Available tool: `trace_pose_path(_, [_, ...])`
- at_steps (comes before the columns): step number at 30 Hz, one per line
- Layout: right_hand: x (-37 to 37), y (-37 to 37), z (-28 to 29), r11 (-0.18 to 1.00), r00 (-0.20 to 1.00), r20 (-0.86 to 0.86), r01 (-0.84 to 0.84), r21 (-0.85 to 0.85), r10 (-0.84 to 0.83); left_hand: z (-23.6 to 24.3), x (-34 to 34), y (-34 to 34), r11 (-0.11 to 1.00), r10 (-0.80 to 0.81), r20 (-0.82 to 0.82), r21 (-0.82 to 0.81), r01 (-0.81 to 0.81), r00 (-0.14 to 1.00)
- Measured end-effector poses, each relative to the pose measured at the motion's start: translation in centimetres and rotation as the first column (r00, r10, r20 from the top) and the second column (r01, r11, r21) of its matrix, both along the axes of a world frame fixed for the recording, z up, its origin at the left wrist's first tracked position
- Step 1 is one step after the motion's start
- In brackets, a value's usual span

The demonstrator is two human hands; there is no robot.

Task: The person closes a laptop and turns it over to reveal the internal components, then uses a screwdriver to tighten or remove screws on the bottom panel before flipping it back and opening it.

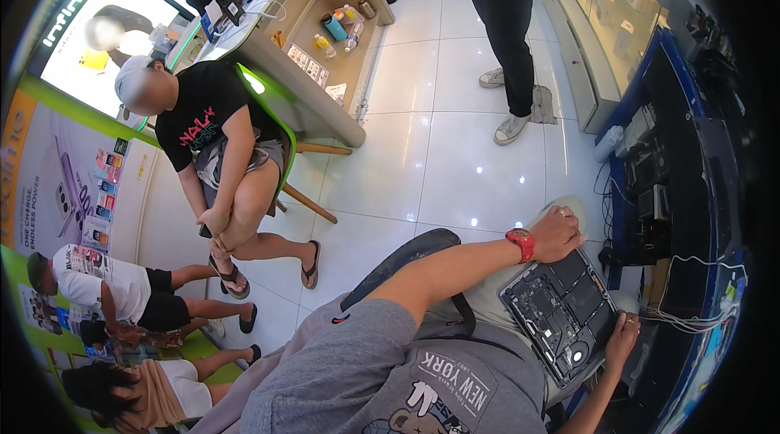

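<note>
An opened-up laptop point(561, 312) lies tilted across my lap, its inside showing a dark circuit board, black battery cells and a round bright part near the lower corner. My right hand point(622, 340) is closed on the laptop's right edge, the thumb showing and the other fingers partly hidden. My left hand point(559, 234), with a red watch point(521, 245) on the wrist, curls over my knee by the laptop's far corner. Its fingers are bent together, and I cannot make out what they hold, if anything.
On the right stands a blue-edged bench point(650, 101) with dark equipment and white cables point(691, 322). A person sits on a green chair point(286, 141) at left. Another person stands ahead on the tiles, beside a glass display case point(605, 3). More people are at lower left.
</note>
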State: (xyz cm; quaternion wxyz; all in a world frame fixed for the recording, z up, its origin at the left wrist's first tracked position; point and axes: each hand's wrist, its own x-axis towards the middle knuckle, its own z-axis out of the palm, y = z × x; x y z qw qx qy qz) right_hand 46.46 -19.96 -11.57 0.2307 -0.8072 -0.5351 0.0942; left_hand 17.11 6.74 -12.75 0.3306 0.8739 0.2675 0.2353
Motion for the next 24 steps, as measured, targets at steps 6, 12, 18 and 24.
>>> trace_pose_path(6, [0.8,-0.1,-1.1,0.998,0.999,0.0,0.053,-0.03,-0.053,1.6,-0.5,0.0,1.0,-0.01,-0.096,-0.021,0.008,0.995])
trace_pose_path(12, [-0.3,1.8,0.2,0.999,0.999,-0.012,-0.042,0.004,0.042,0.1,-1.8,0.2,0.997,0.058,-0.005,0.043,-0.058,0.998])
trace_pose_path(18, [0.1,3.3,-0.7,0.991,0.992,0.031,-0.126,0.051,0.124,0.1,-2.9,0.5,0.995,0.097,-0.062,0.034,-0.095,0.993])
trace_pose_path(24, [-1.0,4.9,0.2,0.982,0.985,0.001,-0.174,0.065,0.175,0.1,-4.7,0.2,0.991,0.133,-0.043,-0.02,-0.134,0.99])
